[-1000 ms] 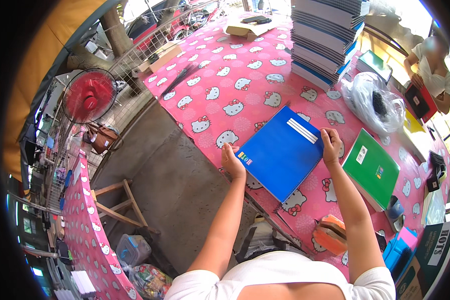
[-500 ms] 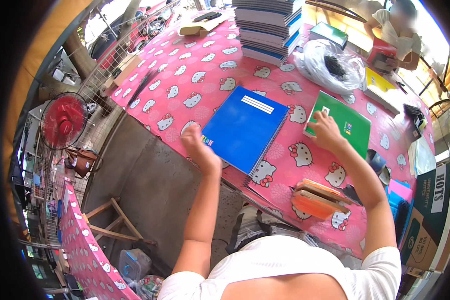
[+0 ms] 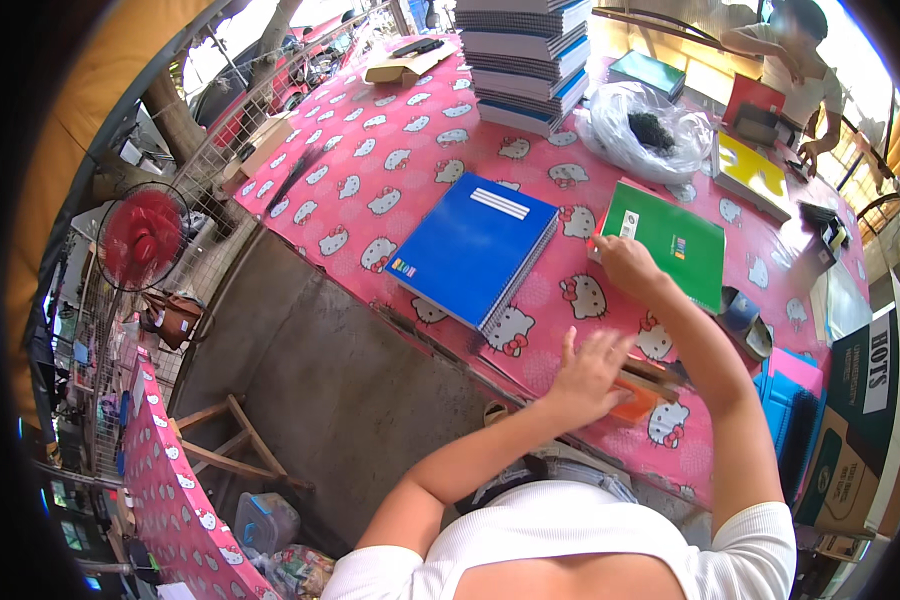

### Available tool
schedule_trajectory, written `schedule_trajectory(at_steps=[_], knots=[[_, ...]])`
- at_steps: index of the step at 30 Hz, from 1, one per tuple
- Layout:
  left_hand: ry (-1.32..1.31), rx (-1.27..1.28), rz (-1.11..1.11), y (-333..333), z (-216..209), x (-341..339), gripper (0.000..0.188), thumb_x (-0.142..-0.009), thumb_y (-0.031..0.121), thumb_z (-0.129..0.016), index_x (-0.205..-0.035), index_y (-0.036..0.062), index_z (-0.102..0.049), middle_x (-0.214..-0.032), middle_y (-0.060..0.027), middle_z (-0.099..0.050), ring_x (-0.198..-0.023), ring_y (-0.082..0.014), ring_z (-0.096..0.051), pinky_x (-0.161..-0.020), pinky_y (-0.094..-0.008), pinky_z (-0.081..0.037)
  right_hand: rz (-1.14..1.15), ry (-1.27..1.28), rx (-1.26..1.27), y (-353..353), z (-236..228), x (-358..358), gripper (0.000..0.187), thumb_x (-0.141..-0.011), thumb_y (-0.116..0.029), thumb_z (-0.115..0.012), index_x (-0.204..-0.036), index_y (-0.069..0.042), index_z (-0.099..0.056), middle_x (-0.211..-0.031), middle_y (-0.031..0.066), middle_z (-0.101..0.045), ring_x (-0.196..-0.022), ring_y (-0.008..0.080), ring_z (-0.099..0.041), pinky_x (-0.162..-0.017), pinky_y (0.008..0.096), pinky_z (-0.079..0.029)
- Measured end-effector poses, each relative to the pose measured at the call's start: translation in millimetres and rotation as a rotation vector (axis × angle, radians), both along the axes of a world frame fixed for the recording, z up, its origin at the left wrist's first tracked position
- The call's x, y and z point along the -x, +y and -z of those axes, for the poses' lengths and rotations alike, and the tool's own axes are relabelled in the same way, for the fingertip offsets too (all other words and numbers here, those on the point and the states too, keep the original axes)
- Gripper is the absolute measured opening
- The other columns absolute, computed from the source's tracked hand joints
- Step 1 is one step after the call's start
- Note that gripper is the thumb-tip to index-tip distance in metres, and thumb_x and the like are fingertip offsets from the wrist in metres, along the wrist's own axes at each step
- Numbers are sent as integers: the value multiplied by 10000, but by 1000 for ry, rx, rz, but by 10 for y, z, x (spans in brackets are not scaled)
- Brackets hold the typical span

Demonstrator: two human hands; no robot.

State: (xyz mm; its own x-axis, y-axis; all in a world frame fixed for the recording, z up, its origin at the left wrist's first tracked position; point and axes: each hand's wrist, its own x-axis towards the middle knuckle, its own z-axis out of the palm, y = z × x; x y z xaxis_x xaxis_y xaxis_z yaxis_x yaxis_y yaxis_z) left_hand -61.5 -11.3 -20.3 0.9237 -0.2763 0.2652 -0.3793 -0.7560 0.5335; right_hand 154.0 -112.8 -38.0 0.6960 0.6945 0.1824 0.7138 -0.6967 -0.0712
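Observation:
My right hand has its fingers bent at the left edge of a green notebook, gripping it near the corner. My left hand, slightly blurred, has its fingers spread and hangs over the near part of the table, partly covering an orange block-like thing. What this orange thing is, I cannot tell. A blue spiral notebook lies flat to the left of the green one, its wire binding on the right side. Neither hand touches it.
A tall stack of spiral notebooks stands at the back, beside a clear plastic bag with black coils. Yellow notebooks lie at the right, with another person behind. A carton stands at the right edge; a red fan is at the left.
My left hand has moved right, from the blue notebook's left edge to above the orange thing. The right hand has slid to the green notebook's left edge. The other person's arms have shifted.

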Motion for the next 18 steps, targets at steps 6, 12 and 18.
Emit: schedule_trajectory(at_steps=[6, 12, 18], knots=[[-388, 187, -350, 275, -166, -502, 675, -751, 294, -746, -1334, 129, -450, -1342, -161, -449, -1264, -322, -423, -1066, -607, -218, -16, 344, -251, -242, -1354, 1200, 468, -750, 71, -566, -1199, -47, -507, -993, 177, -660, -893, 350, -650, -720, 408, -530], [-630, 462, -79, 443, -770, -431, 196, -750, 88, -756, -883, 77, -613, -743, -21, -641, -721, -201, -627, -889, -392, -454, 289, -166, -935, -1116, -1300, 1702, 666, -746, -101, -757, -1325, -54, -432, -1272, 111, -526, -1177, 231, -517, -989, 357, -414], [-127, 894, -48, 298, -1303, -2, 245, -790, 32, -751, -997, 27, -620, -893, -25, -687, -785, -81, -627, -679, -247, -517, 275, 303, -1085, -1789, -298, 1849, 387, -769, -31, -724, -1120, -9, -562, -1113, 115, -603, -1047, 196, -573, -867, 338, -468]])
